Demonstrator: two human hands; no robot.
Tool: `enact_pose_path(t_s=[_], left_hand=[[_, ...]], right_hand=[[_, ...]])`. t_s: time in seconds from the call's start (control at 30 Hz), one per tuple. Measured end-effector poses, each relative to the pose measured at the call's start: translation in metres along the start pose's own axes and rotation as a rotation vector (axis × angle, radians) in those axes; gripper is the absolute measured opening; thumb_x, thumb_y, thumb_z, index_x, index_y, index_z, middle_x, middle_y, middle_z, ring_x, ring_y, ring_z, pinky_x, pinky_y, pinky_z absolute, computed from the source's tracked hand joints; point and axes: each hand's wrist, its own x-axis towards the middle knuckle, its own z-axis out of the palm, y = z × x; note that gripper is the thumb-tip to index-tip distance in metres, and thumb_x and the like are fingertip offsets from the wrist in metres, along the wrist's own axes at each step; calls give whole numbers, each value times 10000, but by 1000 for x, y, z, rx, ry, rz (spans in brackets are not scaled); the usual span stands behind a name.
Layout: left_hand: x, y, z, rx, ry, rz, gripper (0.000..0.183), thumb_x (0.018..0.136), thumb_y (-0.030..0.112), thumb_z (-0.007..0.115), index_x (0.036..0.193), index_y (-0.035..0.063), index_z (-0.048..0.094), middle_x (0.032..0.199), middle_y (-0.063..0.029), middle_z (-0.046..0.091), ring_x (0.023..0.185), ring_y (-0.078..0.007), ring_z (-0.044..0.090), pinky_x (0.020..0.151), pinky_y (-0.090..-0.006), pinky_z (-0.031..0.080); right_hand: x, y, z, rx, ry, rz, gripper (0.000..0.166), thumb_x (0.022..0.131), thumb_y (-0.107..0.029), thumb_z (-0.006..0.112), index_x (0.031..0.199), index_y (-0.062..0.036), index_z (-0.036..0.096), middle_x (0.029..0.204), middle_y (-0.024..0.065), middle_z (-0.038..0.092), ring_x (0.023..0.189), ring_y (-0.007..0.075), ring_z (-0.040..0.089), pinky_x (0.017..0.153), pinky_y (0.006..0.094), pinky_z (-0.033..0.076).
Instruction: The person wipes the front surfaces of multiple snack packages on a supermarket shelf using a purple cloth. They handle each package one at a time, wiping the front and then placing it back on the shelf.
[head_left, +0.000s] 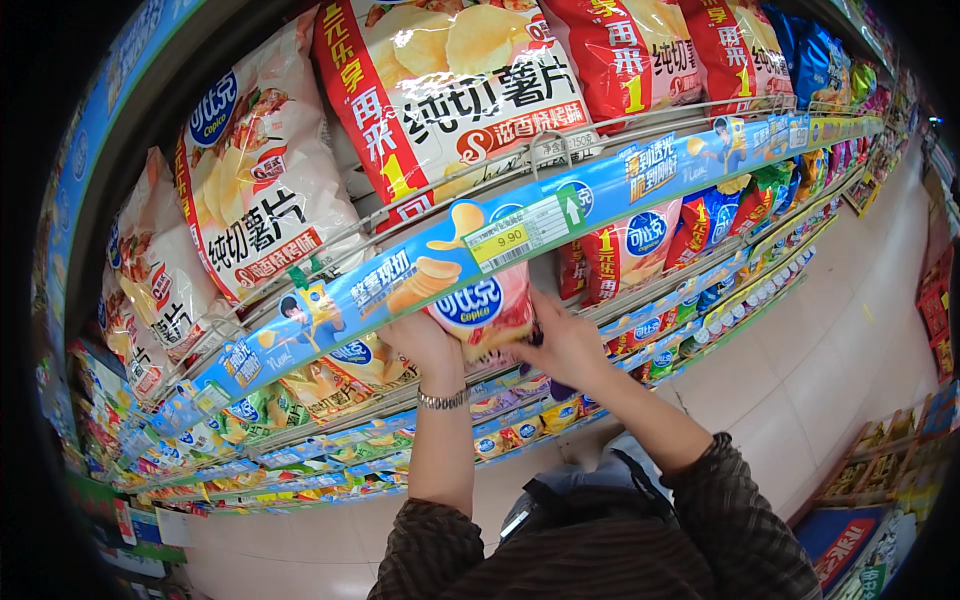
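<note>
A pink and red Copico potato chip bag (486, 313) is held between my two hands, just under the blue shelf-edge strip (600, 206). My left hand (426, 341), with a metal watch band (442, 401) at the wrist, is against the bag's left side; its fingers are hidden behind the bag and the strip. On the right side, my right hand (564, 341) grips the bag with the thumb in front. The bag's top is covered by the strip. Something dark purple (561, 390) shows below my right palm.
Large chip bags (465, 90) lean on the upper shelf behind a wire guard rail (536, 154). A price tag (514, 236) hangs on the strip. Lower shelves hold more bags (360, 375) and a row of tubs (739, 296). Tiled floor (787, 375) runs alongside, with boxed goods (870, 465) across the aisle.
</note>
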Motion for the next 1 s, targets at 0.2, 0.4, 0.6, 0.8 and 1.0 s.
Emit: enact_pose_path(t_s=[0.2,0.4,0.6,0.8,1.0], left_hand=[[22,-9,-24,827,-437,286,81,765,8,514,845,3,524,837,-82,555,737,-203,539,634,-323,431],[2,-19,-42,1406,-674,1038,179,741,67,561,913,16,567,1020,-157,517,929,-341,474,839,-444,345],[29,-64,-55,1617,-729,795,248,829,255,470,930,68,599,928,-116,586,940,-269,495,897,-433,289],[26,-61,-56,1670,-732,826,369,848,301,413,1077,38,534,1145,-155,480,1079,-314,410,961,-465,201],[0,-66,-14,1555,-1203,1102,345,777,160,473,1101,51,520,1213,-97,436,1155,-252,364,976,-359,249]], right_hand=[[51,17,24,-18,-170,93,621,701,-460,597,1165,-85,423,857,170,573,683,316,588,555,378,475],[53,19,46,133,-217,191,608,707,-480,562,1160,-96,431,946,165,576,772,329,578,656,402,466],[47,40,69,106,-277,61,464,755,-399,540,1124,-120,496,924,119,597,810,281,577,674,371,465],[35,56,51,66,-238,93,305,762,-353,529,958,-134,608,812,99,619,756,276,586,665,372,469],[22,60,46,212,-50,203,225,701,-244,504,711,-57,629,702,157,591,672,328,571,618,418,464]])
